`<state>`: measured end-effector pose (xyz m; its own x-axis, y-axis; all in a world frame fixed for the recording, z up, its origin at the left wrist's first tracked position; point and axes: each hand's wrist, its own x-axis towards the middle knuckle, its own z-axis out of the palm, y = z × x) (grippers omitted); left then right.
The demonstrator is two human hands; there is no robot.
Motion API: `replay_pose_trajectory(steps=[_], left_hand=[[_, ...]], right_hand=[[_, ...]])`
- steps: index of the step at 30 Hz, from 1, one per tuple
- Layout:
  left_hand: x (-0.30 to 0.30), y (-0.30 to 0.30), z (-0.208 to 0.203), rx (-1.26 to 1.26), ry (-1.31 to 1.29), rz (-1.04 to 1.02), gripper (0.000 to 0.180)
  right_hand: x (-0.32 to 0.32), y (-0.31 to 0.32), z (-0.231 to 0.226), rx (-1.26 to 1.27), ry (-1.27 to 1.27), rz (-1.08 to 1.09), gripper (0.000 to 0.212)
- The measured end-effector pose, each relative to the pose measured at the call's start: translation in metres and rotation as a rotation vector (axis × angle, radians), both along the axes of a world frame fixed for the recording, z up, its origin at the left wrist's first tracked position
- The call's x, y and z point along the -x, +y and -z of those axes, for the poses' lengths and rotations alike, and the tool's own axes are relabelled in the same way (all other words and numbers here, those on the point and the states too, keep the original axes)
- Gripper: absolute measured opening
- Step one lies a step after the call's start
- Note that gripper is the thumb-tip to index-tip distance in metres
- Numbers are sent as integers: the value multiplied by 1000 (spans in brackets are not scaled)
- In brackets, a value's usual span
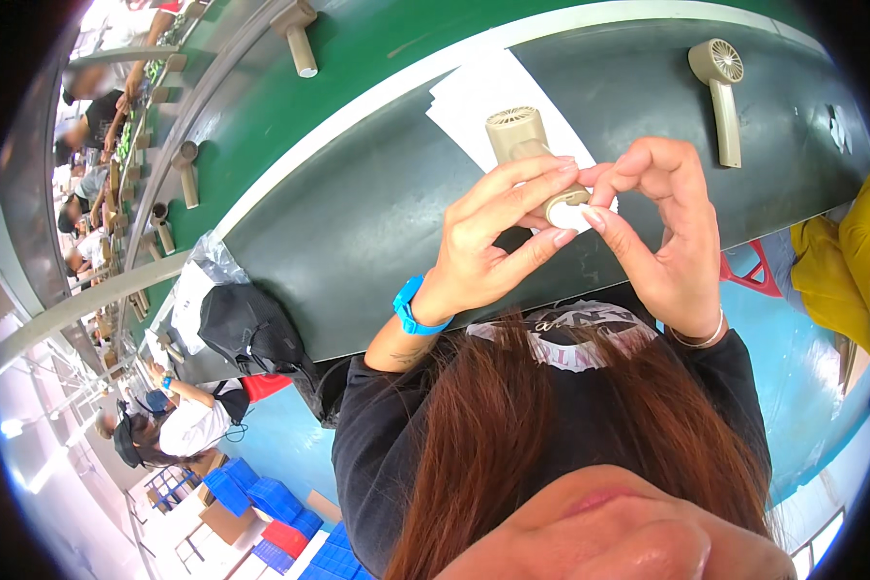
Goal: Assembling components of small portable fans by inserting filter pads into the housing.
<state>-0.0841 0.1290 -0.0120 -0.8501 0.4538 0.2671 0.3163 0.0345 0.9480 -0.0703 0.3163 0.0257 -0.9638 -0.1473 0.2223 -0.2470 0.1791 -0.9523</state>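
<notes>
The dark counter fills the upper middle of the view, its pale front edge curving from ten o'clock round to two o'clock, with a green strip beyond it. A white sheet of paper lies on the counter at twelve o'clock, right under the hands. Open dark surface runs away to the left of the paper, towards nine o'clock, and there's free room between the paper and the second beige handheld fan lying well apart at two o'clock.

Now the hands, both raised together over the paper. The left hand, blue wristband on its wrist, has its grip grasping the beige handheld fan: fingers curled around the handle, index stretched along the upper side, thumb underneath. The fan's round grille head points up towards twelve o'clock, the handle's base sits down between the two hands.

The right hand, with a thin bracelet on the wrist, comes in from three o'clock. Its grip is nearly closed, thumb and fingertips pinched in on the white end cap at the base of the handle, touching the left fingertips there.

Further off, more beige fans: one at eleven o'clock on the green strip, others along the line at ten o'clock. A black bag sits by the counter's near edge at eight o'clock.
</notes>
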Motion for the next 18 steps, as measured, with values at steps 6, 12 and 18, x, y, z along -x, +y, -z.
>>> replay_pose_trajectory(steps=[6, 12, 18], left_hand=[[2, 2, 1, 0, 29, 1, 47], [3, 6, 1, 16, 42, -2, 47], [3, 11, 0, 7, 25, 9, 46]], right_hand=[[1, 2, -8, -13, -116, -18, 38], [2, 4, -10, -68, -112, -2, 38], [4, 8, -13, -99, -103, 15, 37]])
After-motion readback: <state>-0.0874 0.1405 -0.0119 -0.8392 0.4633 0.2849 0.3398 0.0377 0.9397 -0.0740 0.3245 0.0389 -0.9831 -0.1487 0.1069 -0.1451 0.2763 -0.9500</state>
